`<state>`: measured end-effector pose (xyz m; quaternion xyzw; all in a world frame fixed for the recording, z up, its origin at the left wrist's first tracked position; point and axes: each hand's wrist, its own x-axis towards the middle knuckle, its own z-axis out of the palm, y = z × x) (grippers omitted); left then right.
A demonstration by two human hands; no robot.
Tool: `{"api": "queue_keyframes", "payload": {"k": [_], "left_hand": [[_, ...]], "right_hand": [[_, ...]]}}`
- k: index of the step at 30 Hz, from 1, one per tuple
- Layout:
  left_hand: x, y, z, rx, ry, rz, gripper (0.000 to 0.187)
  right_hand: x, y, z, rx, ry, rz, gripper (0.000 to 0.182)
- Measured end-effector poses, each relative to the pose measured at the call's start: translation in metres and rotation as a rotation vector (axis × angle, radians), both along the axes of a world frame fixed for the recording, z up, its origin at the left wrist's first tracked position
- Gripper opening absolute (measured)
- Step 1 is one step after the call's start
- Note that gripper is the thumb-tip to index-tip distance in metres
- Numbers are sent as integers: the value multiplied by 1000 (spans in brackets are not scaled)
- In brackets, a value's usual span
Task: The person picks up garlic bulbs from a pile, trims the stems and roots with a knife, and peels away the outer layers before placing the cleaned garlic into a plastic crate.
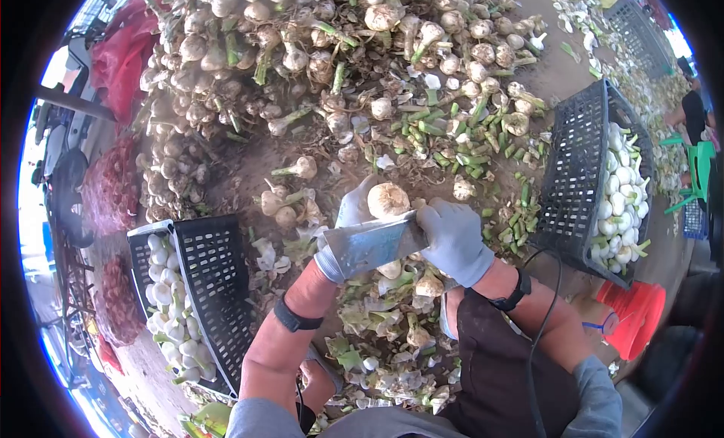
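My left hand [354, 205], in a pale glove, is closed around a garlic bulb [389, 201] whose root side faces up. Part of that hand is hidden behind the broad blade of a cleaver [369, 246]. My gloved right hand [455, 240] grips the cleaver at its handle end, and the blade lies across toward my left wrist. The upper edge of the blade overlaps the lower side of the bulb in this view. Below the blade, a few garlic bulbs [430, 286] and loose skins [377, 317] lie on the ground between my legs.
A large heap of untrimmed garlic [317, 53] fills the ground ahead. Cut green stems [430, 129] lie in front. Black crates of clean white bulbs stand left [211, 272] and right [573, 174]. A red bucket [633, 317] and green stool [701, 170] are at right.
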<state>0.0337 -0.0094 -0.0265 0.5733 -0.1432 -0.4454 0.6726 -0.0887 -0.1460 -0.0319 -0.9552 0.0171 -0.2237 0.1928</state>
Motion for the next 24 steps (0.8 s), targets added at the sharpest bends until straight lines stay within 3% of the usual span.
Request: {"api": "queue_keyframes", "payload": {"k": [1, 2, 4, 6, 8, 9, 10, 12, 14, 16, 18, 19, 20, 22, 23, 24], "left_hand": [[-1, 3, 2, 25, -76, -29, 41], [0, 5, -2, 22, -73, -38, 41], [-1, 7, -15, -53, -411, -94, 51], [-11, 6, -13, -132, -399, -35, 52], [-20, 14, -24, 3, -62, 18, 48], [-30, 12, 42, 108, -680, -110, 46], [-36, 14, 64, 92, -686, -177, 48], [-35, 11, 57, 29, -504, -34, 53], [-19, 7, 38, 166, -1007, 18, 60], [-15, 4, 31, 227, -1198, 133, 63], [-29, 4, 13, 107, -692, 295, 60], [-40, 1, 1, 85, -462, 375, 58], [-52, -6, 22, -70, -201, 388, 58], [-72, -10, 52, -234, -116, 328, 60], [-72, -2, 54, -254, -191, 199, 63], [-65, 5, 51, -276, -275, 78, 66]], "right_hand": [[-2, -3, -1, -3, 3, -7, 25], [-3, -5, -3, 13, 21, -14, 25], [-5, -9, -5, 25, 45, -25, 25], [-6, -10, -7, 83, 43, -4, 25], [-2, -40, -31, 117, 54, -40, 26], [-6, -75, -49, 177, 338, -199, 26], [-12, -90, -60, 238, 629, -348, 26], [-15, -66, -39, 271, 604, -302, 27], [-19, -49, -42, 364, 528, -250, 30], [-25, -41, -54, 525, 421, -246, 33], [-34, -33, -45, 815, 354, -301, 38], [-35, -25, -19, 902, 123, -199, 40], [-32, -22, -21, 909, 130, -168, 40], [-37, -33, -33, 855, 237, -51, 39], [-50, -49, -48, 824, 175, 67, 37], [-62, -63, -116, 916, 297, -127, 34]]}}
